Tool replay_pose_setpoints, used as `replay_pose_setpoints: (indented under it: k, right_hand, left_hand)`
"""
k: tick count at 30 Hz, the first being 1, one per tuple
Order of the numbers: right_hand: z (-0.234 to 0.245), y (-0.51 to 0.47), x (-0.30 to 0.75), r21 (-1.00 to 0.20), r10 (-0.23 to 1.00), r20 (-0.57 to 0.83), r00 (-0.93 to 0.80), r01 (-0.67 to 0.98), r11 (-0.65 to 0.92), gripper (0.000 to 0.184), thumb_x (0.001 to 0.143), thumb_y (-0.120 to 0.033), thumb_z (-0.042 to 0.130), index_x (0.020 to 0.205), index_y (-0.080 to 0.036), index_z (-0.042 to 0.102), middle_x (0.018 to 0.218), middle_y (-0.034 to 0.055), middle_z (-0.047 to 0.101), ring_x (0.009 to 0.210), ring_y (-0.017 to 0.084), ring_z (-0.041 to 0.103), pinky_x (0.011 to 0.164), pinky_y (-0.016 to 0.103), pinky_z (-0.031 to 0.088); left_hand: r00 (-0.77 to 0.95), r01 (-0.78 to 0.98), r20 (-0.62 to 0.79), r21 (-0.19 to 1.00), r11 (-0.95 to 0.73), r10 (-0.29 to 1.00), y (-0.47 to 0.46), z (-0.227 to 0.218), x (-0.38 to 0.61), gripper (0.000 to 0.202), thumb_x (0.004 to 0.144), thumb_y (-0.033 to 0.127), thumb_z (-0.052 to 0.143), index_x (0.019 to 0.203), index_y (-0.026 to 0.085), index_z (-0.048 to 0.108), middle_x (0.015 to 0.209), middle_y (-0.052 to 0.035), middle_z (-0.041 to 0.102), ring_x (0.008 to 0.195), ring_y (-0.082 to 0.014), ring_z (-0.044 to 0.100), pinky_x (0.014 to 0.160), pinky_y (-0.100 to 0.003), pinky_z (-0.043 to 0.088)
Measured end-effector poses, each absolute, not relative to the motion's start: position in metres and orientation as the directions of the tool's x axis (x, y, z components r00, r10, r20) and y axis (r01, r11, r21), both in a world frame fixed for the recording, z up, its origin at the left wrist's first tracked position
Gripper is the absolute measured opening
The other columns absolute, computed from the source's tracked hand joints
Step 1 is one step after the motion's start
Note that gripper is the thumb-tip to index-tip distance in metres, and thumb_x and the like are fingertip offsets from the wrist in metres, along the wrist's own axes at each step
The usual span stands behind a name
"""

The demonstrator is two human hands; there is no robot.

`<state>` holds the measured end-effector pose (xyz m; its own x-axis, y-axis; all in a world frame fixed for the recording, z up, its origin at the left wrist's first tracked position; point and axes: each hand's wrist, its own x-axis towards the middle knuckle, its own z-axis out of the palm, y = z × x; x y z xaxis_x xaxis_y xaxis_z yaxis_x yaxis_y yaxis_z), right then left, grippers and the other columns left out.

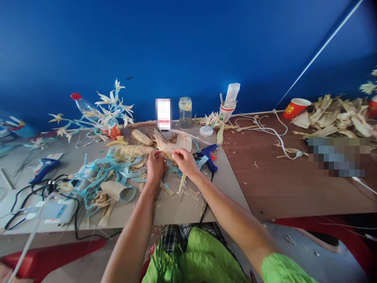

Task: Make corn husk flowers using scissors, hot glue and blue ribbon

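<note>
My left hand (155,167) is closed, its fingertips pinched together close to a corn cob with silk (131,151). Whatever sits in that pinch is too small to make out. My right hand (186,162) pinches the lower edge of a pale corn husk (183,141), which spreads out beyond both hands. Behind them lies a bare corn cob (141,137). Just right of my right hand a blue glue gun (209,154) rests on the table. Blue ribbon strips (118,167) and husk scraps lie around my left wrist, beside a roll of ribbon (127,193).
A husk-flower branch (110,104) stands at back left. A glass jar (185,114) and paper cup (227,112) stand near the wall. Left are another glue gun (44,169), a power strip (57,210) and black cords. A husk pile (338,118) lies right, beside a red cup (294,108).
</note>
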<state>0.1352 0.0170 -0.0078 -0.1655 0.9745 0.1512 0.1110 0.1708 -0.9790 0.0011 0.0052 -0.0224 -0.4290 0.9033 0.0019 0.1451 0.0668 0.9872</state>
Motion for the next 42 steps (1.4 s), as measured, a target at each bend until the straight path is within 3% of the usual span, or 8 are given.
replay_pose_setpoints:
  k: [10,14,20,29,35,39,42]
  right_hand:
    - [-0.009,0.017,0.133,-0.988,0.979,0.127,-0.158,0.066,0.139,0.014,0.073,-0.029,0.053,0.078,-0.018,0.061,0.07,0.0003,0.06,0.066,0.015,0.055,0.065,0.028,0.044]
    - [-0.01,0.018,0.133,-0.989,0.98,0.128,-0.153,0.06,0.138,0.015,0.073,-0.03,0.053,0.077,-0.018,0.061,0.066,-0.0006,0.059,0.065,0.015,0.054,0.064,0.027,0.044]
    - [-0.013,0.019,0.134,-0.983,0.976,0.164,-0.146,0.056,0.174,0.015,0.074,-0.031,0.053,0.078,-0.019,0.061,0.069,0.0004,0.059,0.069,0.016,0.055,0.066,0.028,0.044]
    - [-0.014,0.021,0.135,-0.977,0.974,0.181,-0.139,0.091,0.195,0.013,0.075,-0.029,0.053,0.078,-0.02,0.061,0.073,0.0017,0.061,0.073,0.017,0.056,0.07,0.029,0.045]
    - [-0.014,0.019,0.135,-0.967,0.968,0.214,-0.132,0.112,0.23,0.014,0.076,-0.029,0.052,0.079,-0.019,0.062,0.073,0.0021,0.061,0.075,0.017,0.057,0.071,0.029,0.046]
    - [-0.012,0.018,0.135,-0.963,0.967,0.219,-0.128,0.132,0.235,0.015,0.076,-0.028,0.052,0.079,-0.017,0.062,0.074,0.0022,0.062,0.072,0.016,0.057,0.071,0.029,0.046]
    - [-0.011,0.018,0.135,-0.963,0.968,0.216,-0.13,0.132,0.233,0.015,0.076,-0.027,0.052,0.079,-0.017,0.062,0.076,0.0026,0.063,0.072,0.016,0.057,0.071,0.028,0.046]
  left_hand:
    - [-0.502,0.069,0.021,0.998,0.016,0.864,0.009,-0.024,-0.009,0.022,0.074,0.022,0.049,0.095,0.019,0.05,0.064,0.0048,0.055,0.038,-0.0071,0.045,0.04,-0.019,0.032]
    - [-0.512,0.229,0.101,0.973,0.022,0.853,0.008,-0.023,-0.013,0.017,0.073,0.021,0.05,0.089,0.019,0.055,0.063,0.0032,0.056,0.043,-0.0096,0.046,0.045,-0.022,0.034]
    - [-0.517,0.545,0.311,0.838,0.026,0.797,0.006,-0.021,-0.022,0.016,0.073,0.014,0.05,0.082,0.021,0.061,0.061,0.0003,0.058,0.061,-0.0168,0.053,0.061,-0.024,0.036]
    - [-0.403,0.739,0.345,0.669,0.079,0.848,0.008,-0.031,-0.024,0.018,0.076,0.011,0.044,0.082,0.021,0.058,0.066,-0.0028,0.058,0.062,-0.0185,0.052,0.061,-0.025,0.033]
    - [-0.328,0.792,0.383,0.609,0.03,0.863,0.007,-0.031,-0.025,0.018,0.068,0.006,0.044,0.064,0.02,0.054,0.067,-0.0056,0.057,0.071,-0.0198,0.054,0.066,-0.027,0.038]
    - [-0.313,0.876,0.344,0.465,0.13,0.885,0.007,-0.031,-0.02,0.019,0.073,0.012,0.044,0.076,0.017,0.062,0.085,-0.0117,0.062,0.085,-0.0231,0.058,0.076,-0.032,0.043]
    - [-0.332,0.902,0.312,0.381,0.203,0.89,0.009,-0.03,-0.016,0.02,0.077,0.026,0.048,0.084,0.016,0.064,0.092,-0.0132,0.063,0.091,-0.025,0.059,0.08,-0.034,0.044]
